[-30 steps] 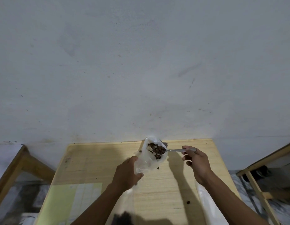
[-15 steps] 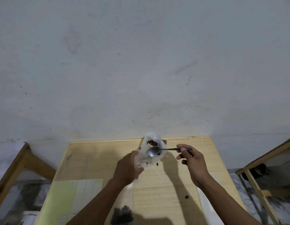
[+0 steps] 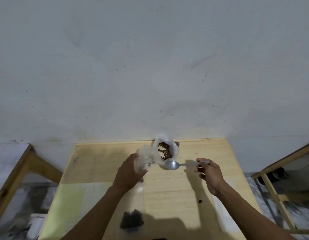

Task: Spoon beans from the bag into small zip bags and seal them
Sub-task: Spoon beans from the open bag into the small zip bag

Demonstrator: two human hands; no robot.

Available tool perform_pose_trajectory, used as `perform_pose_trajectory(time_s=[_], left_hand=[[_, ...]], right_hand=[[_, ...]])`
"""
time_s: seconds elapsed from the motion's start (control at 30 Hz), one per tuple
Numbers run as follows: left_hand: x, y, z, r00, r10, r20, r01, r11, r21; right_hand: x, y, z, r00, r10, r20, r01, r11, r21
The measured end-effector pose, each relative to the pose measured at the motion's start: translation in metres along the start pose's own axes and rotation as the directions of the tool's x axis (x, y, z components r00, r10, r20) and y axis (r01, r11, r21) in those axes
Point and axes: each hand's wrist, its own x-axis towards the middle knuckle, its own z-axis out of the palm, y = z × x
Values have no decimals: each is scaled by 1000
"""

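Left hand (image 3: 128,172) fingers curled around a small clear zip bag (image 3: 146,159), a few beans inside, held just above the table (image 3: 184,187). Right hand (image 3: 210,174) fingers pinched on the spoon (image 3: 172,165) handle, bowl empty, just beside the open bag of beans (image 3: 165,150) at the table's far edge. Filled zip bag (image 3: 132,219) near the front.

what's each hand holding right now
Left hand: closed on the small zip bag.
Right hand: closed on the spoon, bowl empty.
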Motion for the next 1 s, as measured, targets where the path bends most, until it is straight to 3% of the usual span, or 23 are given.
perform_pose_trajectory(time_s=[0.13,0.27,0.43,0.6,0.7,0.8,0.87,1.0], left_hand=[[-7,1,1,1000,0,-7,0,999,-53],[-11,2,3,1000,6,-11,-7,993,-115],[-13,12,3,999,42,-33,-46,990,-136],[-13,20,4,996,85,-32,-89,987,-133],[-13,29,4,994,101,-34,-105,986,-133],[-10,36,6,992,120,-45,-126,981,-149],[-9,41,7,990,137,-37,-141,975,-170],[-7,48,2,988,157,-3,-153,954,-257]], right_hand=[[1,22,-1,995,77,62,-65,982,-179],[-2,31,4,990,96,106,-68,968,-242],[-2,31,6,996,81,48,-63,950,-306],[-8,26,9,990,98,105,-77,980,-183],[-12,10,21,981,3,192,44,969,-241],[-26,-11,42,900,-85,428,200,952,-231],[-34,-21,56,853,-162,496,320,913,-252],[-35,-36,72,883,-322,342,403,893,-199]])
